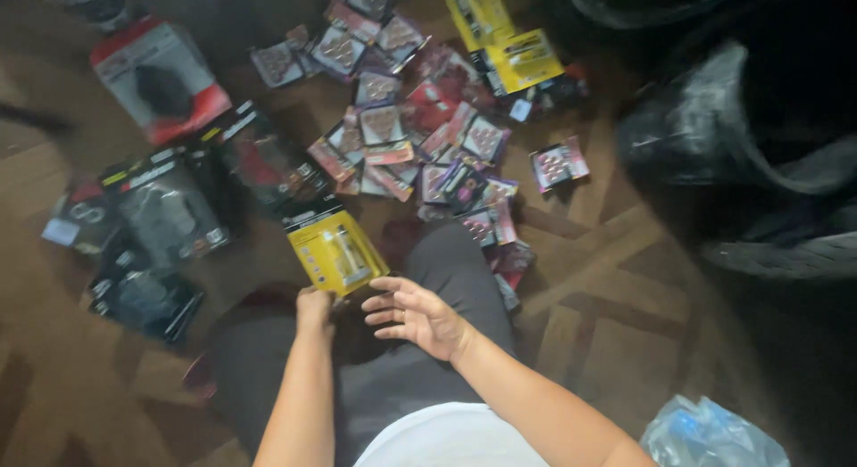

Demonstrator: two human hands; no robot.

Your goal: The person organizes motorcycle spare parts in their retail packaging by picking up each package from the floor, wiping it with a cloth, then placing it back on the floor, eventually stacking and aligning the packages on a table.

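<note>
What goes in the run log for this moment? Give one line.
left hand: holds yellow blister pack | right hand: open, empty, beside pack | pile of small packs: on wood floor

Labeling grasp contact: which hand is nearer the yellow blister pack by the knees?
Left. The left hand grips the yellow blister pack by its lower edge; the right hand hovers open just right of and below it, not touching.

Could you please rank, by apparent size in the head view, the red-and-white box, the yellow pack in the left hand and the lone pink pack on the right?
1. Red-and-white box
2. Yellow pack, held by the left hand; nearer the camera, so unsure
3. Pink pack
</note>
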